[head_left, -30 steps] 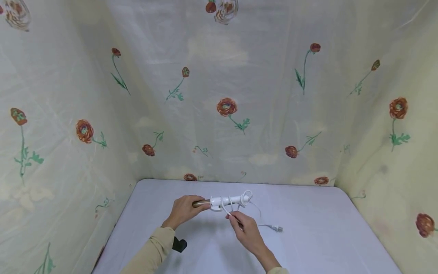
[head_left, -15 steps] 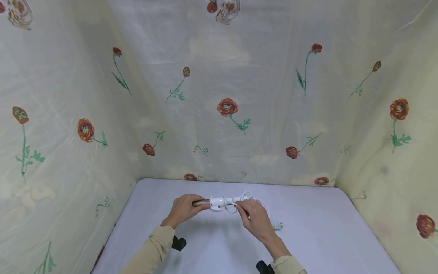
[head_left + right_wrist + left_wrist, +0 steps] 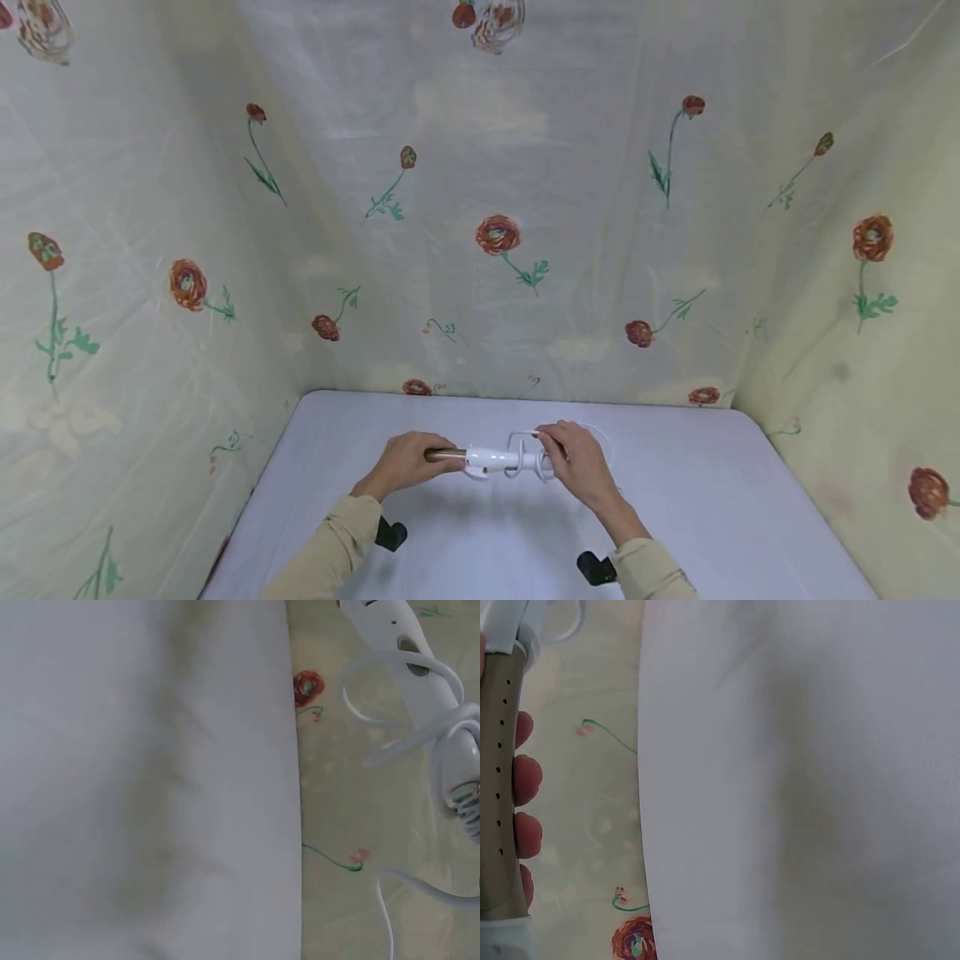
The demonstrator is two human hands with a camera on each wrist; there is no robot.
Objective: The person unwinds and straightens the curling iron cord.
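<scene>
White plastic formed the handle [image 3: 421,696] of the curling iron [image 3: 487,460], which was held up over the far half of the table [image 3: 480,546], roughly level, its handle toward the right and its brown barrel [image 3: 499,772] toward the left. The left hand [image 3: 408,461] was wrapped round the barrel, four fingertips [image 3: 528,780] showing along one edge, near a row of small dark dots. The right hand [image 3: 581,462] pinched the white cord [image 3: 433,733] between thumb and fingers, near the handle's right end. Loops of the cord ran loosely around the handle, and a thin length of it curved out past the far side of the right hand. Beige sleeves [image 3: 333,542] covered both forearms, with a black piece [image 3: 391,534] beside each cuff. Pale curtains [image 3: 585,167] printed with red flowers [image 3: 497,234] and green stems rose beyond the table's far edge and along its left and right sides.
</scene>
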